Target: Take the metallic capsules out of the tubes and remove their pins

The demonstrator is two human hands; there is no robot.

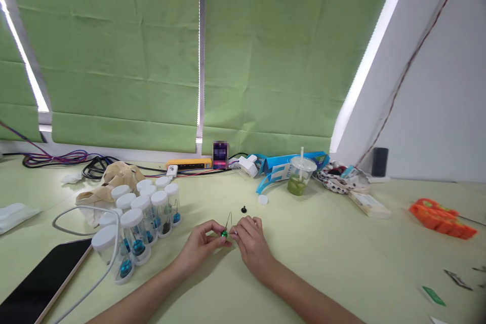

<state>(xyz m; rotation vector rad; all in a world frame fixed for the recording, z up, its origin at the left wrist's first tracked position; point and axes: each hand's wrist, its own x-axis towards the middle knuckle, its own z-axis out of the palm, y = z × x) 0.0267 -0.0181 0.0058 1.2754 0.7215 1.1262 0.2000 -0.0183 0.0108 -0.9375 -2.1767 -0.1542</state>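
Near the table's middle, my left hand pinches a small green shiny ball. A thin bent wire rises from beside the ball. My right hand is closed just to the right, its fingertips around a small pale piece too tiny to make out. A small black part lies on the table beyond my hands. Farther back rests a white round cap. Left of my hands stand several clear tubes with white lids, most holding blue metallic pieces.
A dark-screened phone and a looped white cable lie at the left. Behind are a cup of green drink, a blue bag and a yellow power strip. An orange object lies at the right.
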